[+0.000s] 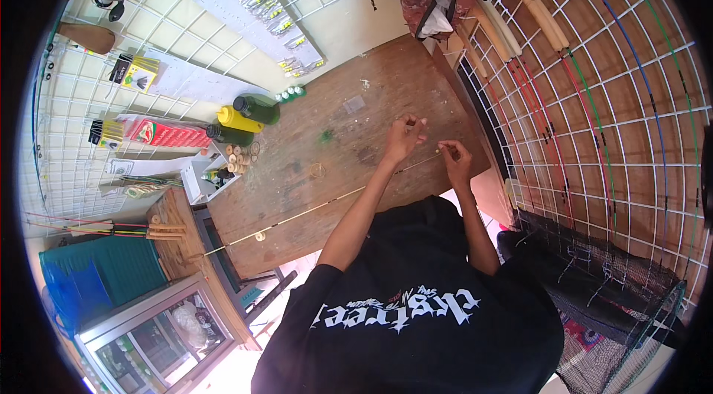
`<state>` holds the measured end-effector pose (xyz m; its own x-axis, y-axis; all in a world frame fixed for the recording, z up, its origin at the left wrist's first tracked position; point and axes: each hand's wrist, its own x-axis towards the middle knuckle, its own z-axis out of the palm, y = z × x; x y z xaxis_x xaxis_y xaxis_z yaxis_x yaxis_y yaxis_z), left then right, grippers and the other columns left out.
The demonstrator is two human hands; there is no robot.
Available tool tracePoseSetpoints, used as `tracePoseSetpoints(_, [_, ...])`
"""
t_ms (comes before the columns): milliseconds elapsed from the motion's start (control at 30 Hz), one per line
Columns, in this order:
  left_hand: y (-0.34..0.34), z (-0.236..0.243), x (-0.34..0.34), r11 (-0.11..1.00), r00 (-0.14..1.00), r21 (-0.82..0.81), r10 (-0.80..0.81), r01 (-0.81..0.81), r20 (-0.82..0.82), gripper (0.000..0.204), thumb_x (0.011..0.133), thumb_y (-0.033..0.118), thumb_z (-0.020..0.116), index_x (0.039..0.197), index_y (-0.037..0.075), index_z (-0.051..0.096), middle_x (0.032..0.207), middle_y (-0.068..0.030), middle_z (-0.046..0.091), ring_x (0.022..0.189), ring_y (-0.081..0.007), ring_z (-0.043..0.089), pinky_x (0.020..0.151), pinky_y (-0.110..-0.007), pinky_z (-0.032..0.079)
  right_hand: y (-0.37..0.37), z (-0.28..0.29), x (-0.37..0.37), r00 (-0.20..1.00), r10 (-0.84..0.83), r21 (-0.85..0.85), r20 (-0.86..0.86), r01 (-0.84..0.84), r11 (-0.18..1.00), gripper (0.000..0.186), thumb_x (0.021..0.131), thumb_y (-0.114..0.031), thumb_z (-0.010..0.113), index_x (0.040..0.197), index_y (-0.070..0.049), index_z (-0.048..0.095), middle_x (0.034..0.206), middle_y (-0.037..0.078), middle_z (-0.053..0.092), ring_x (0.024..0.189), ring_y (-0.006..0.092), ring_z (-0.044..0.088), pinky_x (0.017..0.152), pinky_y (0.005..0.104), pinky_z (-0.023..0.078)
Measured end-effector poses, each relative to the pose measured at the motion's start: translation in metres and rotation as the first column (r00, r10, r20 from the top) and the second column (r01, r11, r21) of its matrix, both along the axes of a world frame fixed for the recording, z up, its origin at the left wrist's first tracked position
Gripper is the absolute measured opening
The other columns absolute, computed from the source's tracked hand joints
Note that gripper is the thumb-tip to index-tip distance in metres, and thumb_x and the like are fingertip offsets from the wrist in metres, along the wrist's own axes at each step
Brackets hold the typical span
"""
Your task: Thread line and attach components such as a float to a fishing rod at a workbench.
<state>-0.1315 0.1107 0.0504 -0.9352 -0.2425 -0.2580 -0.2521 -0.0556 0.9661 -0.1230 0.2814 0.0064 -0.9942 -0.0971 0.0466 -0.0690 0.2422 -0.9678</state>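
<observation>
A thin pale rod [319, 204] with dark bands lies slantwise across the wooden table, its left end reaching past the table's edge. My left hand [405, 138] is above the table just beyond the rod, its fingers curled and the fingertips drawn together. Close by on the right, my right hand [457, 161] has thumb and forefinger bent toward each other near the rod's right end. What either hand pinches is too small to make out. On the table near the rod's left part sits a small pale ring-shaped roll [260, 236].
Bottles stand at the table's far left: a yellow squeeze bottle [239, 119] and a dark green bottle [256, 109]. Beside them are cork pieces [238, 158] and a white box [200, 180]. A small clear packet [354, 104] lies farther back. Rods hang on the right wire grid [587, 97].
</observation>
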Motion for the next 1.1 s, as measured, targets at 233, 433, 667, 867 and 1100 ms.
tracePoseSetpoints(233, [-0.014, 0.030, -0.003, 1.000, 1.000, 0.002, -0.015, 0.015, -0.022, 0.027, 0.093, 0.022, 0.059, 0.092, -0.005, 0.055, 0.088, -0.0117, 0.059, 0.067, -0.0183, 0.066, 0.058, -0.027, 0.055, 0.005, -0.011, -0.006, 0.993, 0.038, -0.093, 0.114, -0.027, 0.995, 0.011, 0.082, -0.013, 0.068, 0.090, -0.006, 0.068, 0.080, -0.002, 0.064, 0.068, 0.0062, 0.050, 0.063, 0.0234, 0.040])
tracePoseSetpoints(433, [-0.025, 0.044, 0.001, 0.998, 0.995, -0.014, 0.056, -0.057, -0.088, 0.028, 0.092, 0.025, 0.059, 0.091, -0.003, 0.056, 0.081, -0.0099, 0.063, 0.065, -0.0162, 0.066, 0.055, -0.026, 0.051, 0.011, -0.001, -0.007, 0.974, 0.117, -0.173, 0.195, -0.083, 0.981, 0.011, 0.084, -0.014, 0.067, 0.091, -0.004, 0.067, 0.081, -0.001, 0.064, 0.074, 0.0069, 0.054, 0.069, 0.0230, 0.043])
tracePoseSetpoints(667, [-0.038, 0.045, 0.009, 0.997, 0.992, 0.015, 0.075, -0.074, -0.106, 0.028, 0.093, 0.027, 0.059, 0.090, -0.001, 0.056, 0.083, -0.0097, 0.063, 0.062, -0.0129, 0.063, 0.053, -0.024, 0.047, 0.014, -0.001, -0.007, 0.940, 0.220, -0.308, 0.261, -0.135, 0.942, 0.011, 0.090, -0.017, 0.061, 0.095, -0.008, 0.061, 0.091, 0.003, 0.069, 0.072, 0.0031, 0.050, 0.063, 0.0190, 0.038])
tracePoseSetpoints(867, [-0.046, 0.046, 0.017, 0.996, 0.992, 0.035, 0.088, -0.085, -0.089, 0.028, 0.093, 0.029, 0.058, 0.091, 0.001, 0.055, 0.085, -0.0094, 0.064, 0.063, -0.0118, 0.062, 0.053, -0.023, 0.046, 0.015, -0.005, -0.008, 0.909, 0.224, -0.343, 0.353, -0.097, 0.934, 0.011, 0.090, -0.019, 0.062, 0.096, -0.009, 0.061, 0.091, 0.004, 0.069, 0.067, 0.0029, 0.047, 0.062, 0.0188, 0.036])
tracePoseSetpoints(1100, [-0.052, 0.058, 0.020, 0.991, 0.991, 0.078, 0.114, -0.108, -0.069, 0.026, 0.093, 0.030, 0.058, 0.091, 0.004, 0.055, 0.084, -0.0052, 0.062, 0.064, -0.0104, 0.060, 0.058, -0.023, 0.044, 0.020, -0.010, -0.007, 0.915, 0.203, -0.277, 0.350, -0.106, 0.955, 0.017, 0.089, -0.021, 0.063, 0.100, -0.008, 0.063, 0.087, 0.001, 0.067, 0.078, 0.0051, 0.054, 0.068, 0.0205, 0.039])
